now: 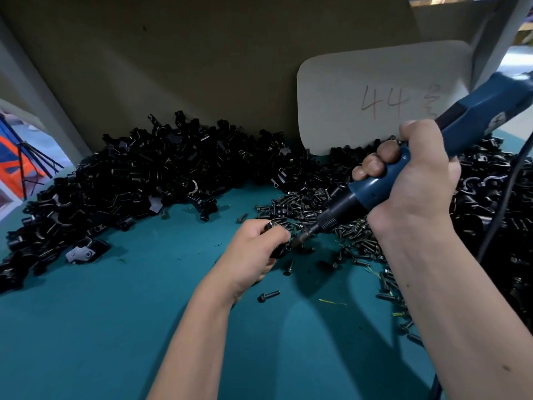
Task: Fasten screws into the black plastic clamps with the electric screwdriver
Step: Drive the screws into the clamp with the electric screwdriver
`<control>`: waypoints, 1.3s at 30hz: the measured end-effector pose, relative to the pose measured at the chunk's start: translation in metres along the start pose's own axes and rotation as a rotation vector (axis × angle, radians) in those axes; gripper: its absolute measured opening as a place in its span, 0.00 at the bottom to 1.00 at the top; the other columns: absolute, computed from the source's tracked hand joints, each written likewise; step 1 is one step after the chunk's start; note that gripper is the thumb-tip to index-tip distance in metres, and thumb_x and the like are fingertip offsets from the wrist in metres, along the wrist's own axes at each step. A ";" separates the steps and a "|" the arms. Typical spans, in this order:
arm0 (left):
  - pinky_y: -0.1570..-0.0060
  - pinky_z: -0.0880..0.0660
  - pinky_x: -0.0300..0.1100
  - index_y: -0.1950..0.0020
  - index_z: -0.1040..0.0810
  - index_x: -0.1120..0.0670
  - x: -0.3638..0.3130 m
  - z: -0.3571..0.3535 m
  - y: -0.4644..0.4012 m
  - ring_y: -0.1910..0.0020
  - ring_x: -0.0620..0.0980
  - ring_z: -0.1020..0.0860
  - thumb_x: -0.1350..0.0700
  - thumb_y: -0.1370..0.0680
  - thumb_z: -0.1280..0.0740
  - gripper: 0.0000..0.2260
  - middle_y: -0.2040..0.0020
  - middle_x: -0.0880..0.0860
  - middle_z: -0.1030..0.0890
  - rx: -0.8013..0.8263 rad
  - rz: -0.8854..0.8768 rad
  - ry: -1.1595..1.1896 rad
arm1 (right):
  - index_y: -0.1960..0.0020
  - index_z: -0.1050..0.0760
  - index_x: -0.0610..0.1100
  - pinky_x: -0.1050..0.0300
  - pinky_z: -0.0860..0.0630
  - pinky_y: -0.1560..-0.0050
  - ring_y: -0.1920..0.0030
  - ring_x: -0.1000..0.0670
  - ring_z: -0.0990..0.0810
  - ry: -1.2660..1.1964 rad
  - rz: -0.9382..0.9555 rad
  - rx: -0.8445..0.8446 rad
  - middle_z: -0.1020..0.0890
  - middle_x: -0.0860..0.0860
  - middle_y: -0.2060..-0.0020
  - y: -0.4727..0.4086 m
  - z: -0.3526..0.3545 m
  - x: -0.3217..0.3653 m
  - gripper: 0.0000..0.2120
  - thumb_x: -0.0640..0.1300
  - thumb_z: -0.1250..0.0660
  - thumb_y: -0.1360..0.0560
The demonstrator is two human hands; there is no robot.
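A heap of clamps (138, 180) lies along the back left of the counter (115, 327), against a board (202, 67) standing behind it. Loose screws (302, 203) are scattered to its right, with more clamps (490, 192) at the far right. A card (375, 93) leans on the board behind the screws.

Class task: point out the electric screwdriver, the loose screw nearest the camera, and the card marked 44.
electric screwdriver (383, 180): head view, blue grip.
loose screw (268, 295): head view, mid-shank.
card (346, 90): head view, blank face.
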State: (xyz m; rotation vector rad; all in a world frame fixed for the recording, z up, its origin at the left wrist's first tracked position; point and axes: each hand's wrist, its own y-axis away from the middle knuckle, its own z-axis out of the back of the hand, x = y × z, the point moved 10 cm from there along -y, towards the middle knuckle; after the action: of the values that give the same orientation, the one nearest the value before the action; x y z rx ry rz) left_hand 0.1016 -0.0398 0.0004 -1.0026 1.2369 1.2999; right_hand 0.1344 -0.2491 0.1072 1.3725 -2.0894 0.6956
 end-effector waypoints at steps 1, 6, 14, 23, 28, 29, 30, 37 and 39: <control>0.77 0.48 0.33 0.58 0.33 0.54 0.000 0.000 0.000 0.77 0.46 0.45 0.51 0.28 0.34 0.10 0.72 0.48 0.40 -0.001 0.002 0.001 | 0.53 0.39 0.44 0.55 0.33 0.69 0.74 0.49 0.35 -0.003 -0.002 -0.003 0.33 0.50 0.72 0.000 0.000 0.000 0.10 0.36 0.37 0.22; 0.77 0.48 0.33 0.57 0.32 0.55 -0.001 -0.001 0.001 0.77 0.46 0.46 0.51 0.26 0.34 0.10 0.72 0.48 0.41 0.009 0.010 -0.002 | 0.56 0.39 0.44 0.56 0.34 0.69 0.75 0.49 0.36 -0.018 -0.017 0.003 0.34 0.50 0.73 0.001 0.000 -0.002 0.11 0.36 0.38 0.22; 0.77 0.48 0.33 0.61 0.36 0.50 0.003 0.000 -0.001 0.77 0.45 0.45 0.56 0.20 0.35 0.13 0.72 0.47 0.41 0.003 0.023 -0.022 | 0.57 0.39 0.45 0.56 0.34 0.70 0.75 0.50 0.36 -0.014 -0.010 0.012 0.34 0.50 0.73 0.002 -0.002 -0.002 0.11 0.35 0.38 0.23; 0.78 0.47 0.33 0.62 0.35 0.50 0.002 -0.002 -0.002 0.77 0.45 0.44 0.49 0.28 0.34 0.10 0.72 0.47 0.39 0.011 0.026 -0.030 | 0.57 0.39 0.45 0.57 0.33 0.71 0.76 0.50 0.35 -0.023 -0.010 0.023 0.34 0.50 0.74 0.003 -0.004 -0.001 0.11 0.34 0.38 0.22; 0.79 0.46 0.34 0.62 0.35 0.50 0.003 -0.001 -0.001 0.78 0.45 0.43 0.49 0.28 0.35 0.10 0.71 0.47 0.39 0.018 0.029 -0.038 | 0.58 0.39 0.45 0.57 0.33 0.71 0.76 0.50 0.36 -0.022 -0.008 0.025 0.34 0.50 0.74 0.005 -0.006 -0.001 0.12 0.34 0.39 0.22; 0.79 0.46 0.34 0.61 0.35 0.51 0.002 -0.001 -0.001 0.78 0.44 0.43 0.49 0.28 0.35 0.10 0.71 0.47 0.39 0.018 0.029 -0.040 | 0.58 0.39 0.45 0.57 0.33 0.71 0.76 0.50 0.36 -0.025 -0.010 0.027 0.34 0.50 0.74 0.005 -0.006 -0.001 0.12 0.34 0.39 0.22; 0.79 0.46 0.34 0.61 0.34 0.51 0.002 -0.001 -0.001 0.78 0.44 0.43 0.49 0.28 0.35 0.10 0.71 0.47 0.38 0.018 0.029 -0.040 | 0.58 0.39 0.45 0.57 0.33 0.71 0.76 0.50 0.36 -0.027 -0.012 0.030 0.34 0.50 0.74 0.005 -0.006 -0.001 0.11 0.34 0.39 0.22; 0.79 0.46 0.35 0.60 0.35 0.52 0.002 -0.002 -0.001 0.78 0.45 0.43 0.48 0.28 0.35 0.11 0.72 0.47 0.39 0.001 0.041 -0.041 | 0.56 0.39 0.44 0.57 0.33 0.72 0.77 0.50 0.35 -0.009 0.007 0.046 0.33 0.49 0.74 0.005 -0.009 0.000 0.11 0.34 0.38 0.23; 0.79 0.46 0.34 0.58 0.35 0.53 0.003 -0.001 -0.001 0.77 0.45 0.43 0.50 0.25 0.34 0.11 0.70 0.48 0.40 -0.022 0.036 -0.036 | 0.56 0.39 0.44 0.57 0.33 0.72 0.77 0.49 0.34 0.003 0.018 0.040 0.33 0.49 0.74 0.005 -0.010 0.001 0.11 0.33 0.38 0.24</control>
State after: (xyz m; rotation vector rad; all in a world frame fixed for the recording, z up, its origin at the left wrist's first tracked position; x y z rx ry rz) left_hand 0.1027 -0.0406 -0.0025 -0.9721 1.2205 1.3564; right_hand 0.1310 -0.2417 0.1144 1.3750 -2.0986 0.7502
